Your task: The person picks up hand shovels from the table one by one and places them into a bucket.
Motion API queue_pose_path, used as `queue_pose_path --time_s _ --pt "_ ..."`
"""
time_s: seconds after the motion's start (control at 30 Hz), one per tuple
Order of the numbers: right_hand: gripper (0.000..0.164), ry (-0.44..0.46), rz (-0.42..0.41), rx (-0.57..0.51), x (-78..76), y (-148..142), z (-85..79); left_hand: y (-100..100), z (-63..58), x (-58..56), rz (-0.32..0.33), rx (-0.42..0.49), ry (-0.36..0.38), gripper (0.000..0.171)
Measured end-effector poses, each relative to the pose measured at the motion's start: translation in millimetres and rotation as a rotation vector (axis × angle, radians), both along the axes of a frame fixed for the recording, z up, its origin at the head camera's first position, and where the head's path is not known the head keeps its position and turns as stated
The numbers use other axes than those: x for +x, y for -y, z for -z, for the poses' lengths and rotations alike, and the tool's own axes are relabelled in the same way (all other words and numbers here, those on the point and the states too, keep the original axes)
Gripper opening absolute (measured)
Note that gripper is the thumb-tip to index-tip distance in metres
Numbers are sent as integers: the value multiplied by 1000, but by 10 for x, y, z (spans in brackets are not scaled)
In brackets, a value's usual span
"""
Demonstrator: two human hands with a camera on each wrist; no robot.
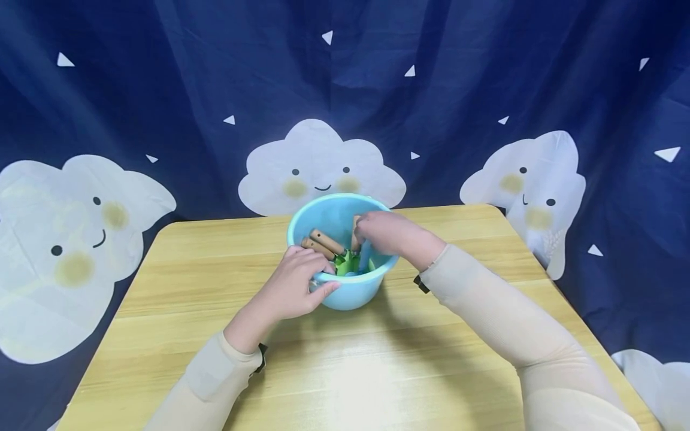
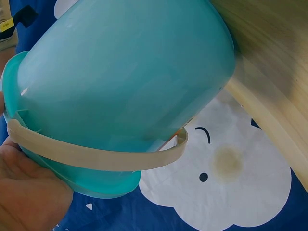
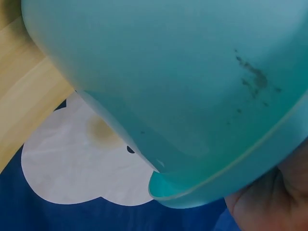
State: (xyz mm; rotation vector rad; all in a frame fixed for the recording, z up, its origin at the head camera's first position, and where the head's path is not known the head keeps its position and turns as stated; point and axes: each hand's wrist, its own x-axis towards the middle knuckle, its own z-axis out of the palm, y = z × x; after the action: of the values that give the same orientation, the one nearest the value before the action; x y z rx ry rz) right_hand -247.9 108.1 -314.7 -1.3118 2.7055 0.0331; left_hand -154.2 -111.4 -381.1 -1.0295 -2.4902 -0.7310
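Observation:
A light blue bucket (image 1: 350, 293) stands on the table towards its far side. Over its near left rim hooks my left hand (image 1: 293, 284), thumb outside and fingers inside. Several garden tools lie in the bucket, with wooden handles (image 1: 327, 241) and green heads (image 1: 346, 263). My right hand (image 1: 385, 232) reaches in over the right rim, fingers curled at the top of an upright wooden handle (image 1: 355, 236). Just under that hand a blue piece (image 1: 365, 256) shows. The right fingertips are partly hidden. In the left wrist view, the bucket's beige carrying handle (image 2: 96, 156) hangs down.
The wooden table (image 1: 215, 281) has a far edge close behind the bucket. A dark blue curtain (image 1: 345, 78) with white clouds hangs behind it. Dark smudges (image 3: 257, 77) mark the bucket's outer wall in the right wrist view.

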Motion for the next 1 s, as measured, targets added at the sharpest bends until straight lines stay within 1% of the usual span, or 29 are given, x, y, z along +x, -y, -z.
queue_pose_path --time_s 0.07,0.23,0.47,0.67,0.87,1.0 --pt "36 -14 0 14 5 -8 -13 1 0 -1 -2 -1 1 20" --pt "31 -35 -5 34 2 -30 -14 2 5 -7 -3 -4 4 20" --pt "30 -40 28 17 -14 -67 14 3 11 -3 2 7 -6 20" --pt "28 -45 24 12 -31 -79 40 2 21 -6 5 13 -18 19" --pt "28 -68 34 -4 10 -100 24 0 18 -2 3 5 -6 20" --pt "30 -113 46 -18 59 -136 -15 1 9 1 3 8 -6 21"
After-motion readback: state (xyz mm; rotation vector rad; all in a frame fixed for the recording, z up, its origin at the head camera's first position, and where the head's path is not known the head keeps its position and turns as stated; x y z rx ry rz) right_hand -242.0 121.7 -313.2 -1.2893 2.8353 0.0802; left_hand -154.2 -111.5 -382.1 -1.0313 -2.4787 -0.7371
